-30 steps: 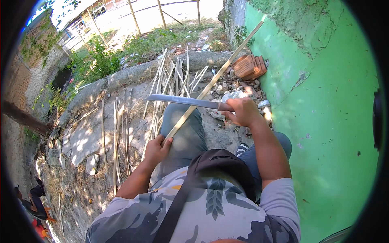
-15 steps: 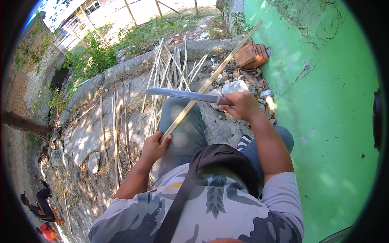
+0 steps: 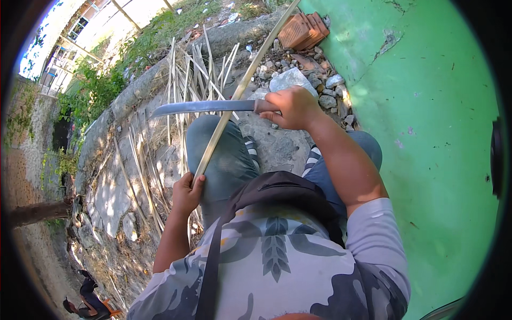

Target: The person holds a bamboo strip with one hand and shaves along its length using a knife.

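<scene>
My left hand [image 3: 188,193] grips the near end of a long, pale bamboo strip [image 3: 213,140], which slants up and away over my bent left knee. In my right hand [image 3: 293,108] is the brown handle of a machete [image 3: 208,106]. Its long grey blade points left and lies across the strip, just beyond the knee. Whether the edge bites into the strip I cannot tell. The strip's far end runs out at the top of the view.
Cut strips [image 3: 194,80] lie piled ahead, with more strips [image 3: 144,176] on the ground to the left. Rubble [image 3: 333,82], a pale stone block [image 3: 292,80] and orange hollow bricks [image 3: 303,32] sit beside the green wall [image 3: 426,160]. Another person [image 3: 90,298] sits at far lower left.
The view has shifted, so the bricks and wall appear further left. My right hand and the machete have come up the strip, away from my left hand, which keeps its hold.
</scene>
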